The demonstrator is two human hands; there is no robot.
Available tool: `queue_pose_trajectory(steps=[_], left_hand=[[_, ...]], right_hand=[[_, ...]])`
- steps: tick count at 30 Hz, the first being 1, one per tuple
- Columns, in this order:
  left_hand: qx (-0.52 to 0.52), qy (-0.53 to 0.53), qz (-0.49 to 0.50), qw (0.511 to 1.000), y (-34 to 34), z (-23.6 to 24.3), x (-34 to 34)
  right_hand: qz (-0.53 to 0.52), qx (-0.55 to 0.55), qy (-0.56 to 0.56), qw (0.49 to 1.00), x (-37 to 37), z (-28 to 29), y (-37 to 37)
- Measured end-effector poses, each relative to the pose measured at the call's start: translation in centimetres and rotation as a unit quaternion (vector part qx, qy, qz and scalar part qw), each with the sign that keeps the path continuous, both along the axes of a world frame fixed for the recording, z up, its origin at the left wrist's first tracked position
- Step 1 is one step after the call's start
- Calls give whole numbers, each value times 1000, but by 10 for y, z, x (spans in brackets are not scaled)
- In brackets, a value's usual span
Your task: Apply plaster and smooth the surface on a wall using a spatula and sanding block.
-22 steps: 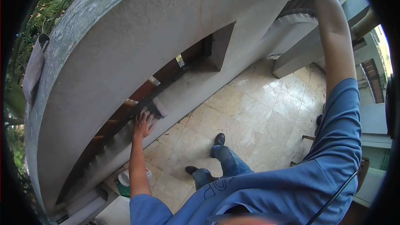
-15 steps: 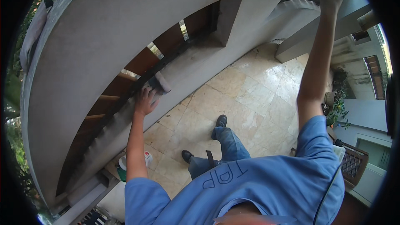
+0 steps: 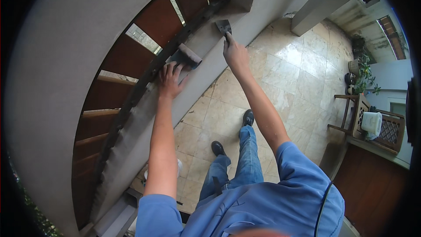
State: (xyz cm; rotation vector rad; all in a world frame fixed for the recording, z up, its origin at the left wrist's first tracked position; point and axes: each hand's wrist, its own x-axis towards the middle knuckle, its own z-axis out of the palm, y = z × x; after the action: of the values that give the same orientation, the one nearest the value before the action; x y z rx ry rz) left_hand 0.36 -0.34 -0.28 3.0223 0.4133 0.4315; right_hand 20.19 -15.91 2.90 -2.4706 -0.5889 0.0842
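Note:
My right hand [image 3: 236,55] grips the handle of a putty knife [image 3: 223,26], its wide dark blade pointing away over the ledge. To the left, my left hand [image 3: 171,81] lies with fingers spread on the grey ledge [image 3: 149,98] under the slatted opening. Just beyond its fingertips rests a dark grey piece with a curled, pinkish-grey edge [image 3: 190,55], maybe sandpaper. The fingers are against or very near it; which, I cannot tell.
Brown slats [image 3: 158,22] fill the arched opening in the grey wall [image 3: 70,52]. A pillar [image 3: 322,2] stands beyond. On the right are a wooden chair [image 3: 388,127] with a white tub [image 3: 371,124] and potted plants [image 3: 363,74]. Tiles [image 3: 280,87] cover the floor.
My right hand has come down from high at the far right to the ledge, near my left hand. The left hand stays spread by the grey piece. The view has shifted.

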Motion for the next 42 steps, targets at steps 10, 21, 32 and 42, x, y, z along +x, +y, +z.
queue_pose_trajectory(steps=[10, 21, 32, 42], left_hand=[[-25, -52, -10, 998, 2, 5, 1], [-34, -55, -13, 998, 7, 3, -3], [-34, -86, -27, 995, 7, 4, 0], [-57, -47, -5, 997, 3, 11, 6]], right_hand=[[-7, -39, 15, 999, 15, -5, 14], [-38, -31, 16, 999, 8, -16, 21], [-46, 32, -6, 998, 0, -2, -13], [-46, -26, 11, 999, 15, 24, 17]])
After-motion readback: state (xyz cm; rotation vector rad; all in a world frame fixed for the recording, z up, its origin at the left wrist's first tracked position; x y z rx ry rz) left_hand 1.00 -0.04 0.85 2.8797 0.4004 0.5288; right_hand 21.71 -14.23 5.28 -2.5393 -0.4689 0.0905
